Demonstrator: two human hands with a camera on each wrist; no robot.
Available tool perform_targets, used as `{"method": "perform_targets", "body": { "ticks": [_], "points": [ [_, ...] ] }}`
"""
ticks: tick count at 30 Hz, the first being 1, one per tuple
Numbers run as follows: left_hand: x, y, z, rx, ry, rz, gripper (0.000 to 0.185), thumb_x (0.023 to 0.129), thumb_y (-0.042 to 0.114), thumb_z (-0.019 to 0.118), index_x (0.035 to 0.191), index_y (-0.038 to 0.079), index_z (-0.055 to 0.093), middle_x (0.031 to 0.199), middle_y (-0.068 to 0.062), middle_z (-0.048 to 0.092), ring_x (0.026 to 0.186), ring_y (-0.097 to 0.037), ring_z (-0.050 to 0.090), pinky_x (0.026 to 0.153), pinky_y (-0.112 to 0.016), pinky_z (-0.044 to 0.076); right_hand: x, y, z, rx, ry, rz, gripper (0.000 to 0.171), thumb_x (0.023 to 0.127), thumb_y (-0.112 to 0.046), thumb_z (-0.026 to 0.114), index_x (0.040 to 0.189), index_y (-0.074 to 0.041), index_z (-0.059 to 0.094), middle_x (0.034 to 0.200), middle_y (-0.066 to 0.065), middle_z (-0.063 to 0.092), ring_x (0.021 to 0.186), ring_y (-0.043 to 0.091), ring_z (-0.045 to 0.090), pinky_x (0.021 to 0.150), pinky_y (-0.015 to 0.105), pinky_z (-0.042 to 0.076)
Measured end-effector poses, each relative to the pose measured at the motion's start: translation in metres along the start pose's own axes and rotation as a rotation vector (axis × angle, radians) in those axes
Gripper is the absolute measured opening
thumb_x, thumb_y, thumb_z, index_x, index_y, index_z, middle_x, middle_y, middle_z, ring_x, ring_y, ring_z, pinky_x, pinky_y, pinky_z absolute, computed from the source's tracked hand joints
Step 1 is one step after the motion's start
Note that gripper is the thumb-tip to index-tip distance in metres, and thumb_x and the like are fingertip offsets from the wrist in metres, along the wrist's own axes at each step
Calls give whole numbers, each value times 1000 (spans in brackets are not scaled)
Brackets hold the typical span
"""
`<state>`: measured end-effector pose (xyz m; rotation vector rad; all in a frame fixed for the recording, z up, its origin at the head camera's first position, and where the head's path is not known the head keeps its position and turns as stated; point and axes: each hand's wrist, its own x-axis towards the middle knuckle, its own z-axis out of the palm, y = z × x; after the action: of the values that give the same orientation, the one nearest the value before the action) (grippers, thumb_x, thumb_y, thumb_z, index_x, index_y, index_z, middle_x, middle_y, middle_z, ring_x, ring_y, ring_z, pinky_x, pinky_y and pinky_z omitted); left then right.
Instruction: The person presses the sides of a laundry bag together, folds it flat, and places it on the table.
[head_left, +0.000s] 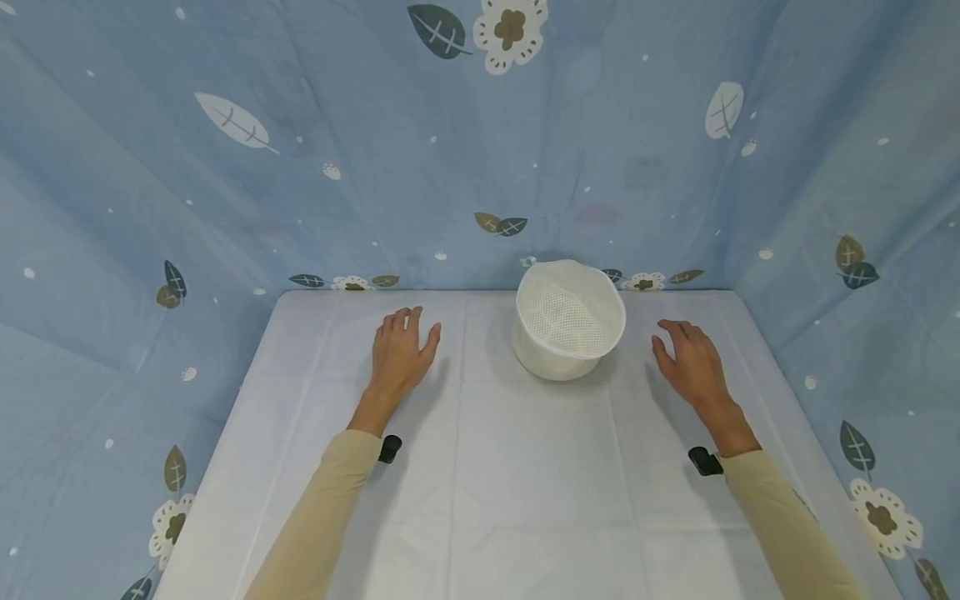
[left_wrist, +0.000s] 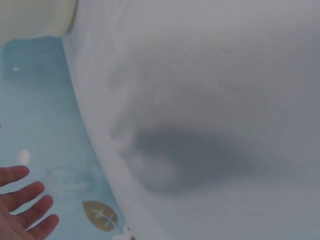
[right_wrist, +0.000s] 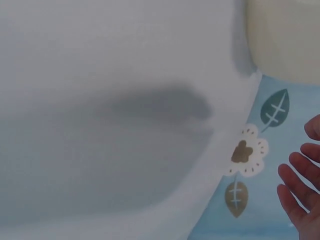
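Observation:
A cream-white round tub (head_left: 551, 362) with a perforated basket (head_left: 573, 312) set in its top stands near the table's back edge, right of centre. The basket sits tilted, its far rim raised. To the left of the tub, my left hand (head_left: 400, 354) hovers over the table with fingers spread and holds nothing. My right hand (head_left: 692, 364) is on the other side, fingers relaxed and slightly bent, apart from the tub. Both wrist views catch only fingers at the edge, along with part of the tub's side (left_wrist: 32, 17) (right_wrist: 285, 40).
A white cloth covers the table (head_left: 525, 467). Blue fabric (head_left: 375, 167) with leaf and flower prints hangs behind it and along both sides. Dark wrist cameras (head_left: 390, 448) sit at the cuffs of the tan sleeves.

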<state>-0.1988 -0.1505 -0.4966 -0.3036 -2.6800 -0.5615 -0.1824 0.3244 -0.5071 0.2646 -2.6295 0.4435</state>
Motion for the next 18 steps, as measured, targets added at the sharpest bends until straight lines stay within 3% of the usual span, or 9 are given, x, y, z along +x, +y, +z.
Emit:
{"method": "perform_targets", "body": {
  "ticks": [7,18],
  "points": [
    [6,11,2,-13,41,27,51,106,37,54,131,-6,63,124,-28,64,113,-46,59,92,-56,51,8,-5,-1,33,0,23,30,97,-5,68,122,9,64,115,32,65,99,49,64,83,62,54],
    [20,31,5,-92,67,38,47,106,34,54,127,-6,65,120,-25,66,110,-41,61,92,-52,52,22,-15,-3,102,11,36,27,100,-6,64,123,10,64,113,30,66,98,45,64,79,60,55]
  ]
}}
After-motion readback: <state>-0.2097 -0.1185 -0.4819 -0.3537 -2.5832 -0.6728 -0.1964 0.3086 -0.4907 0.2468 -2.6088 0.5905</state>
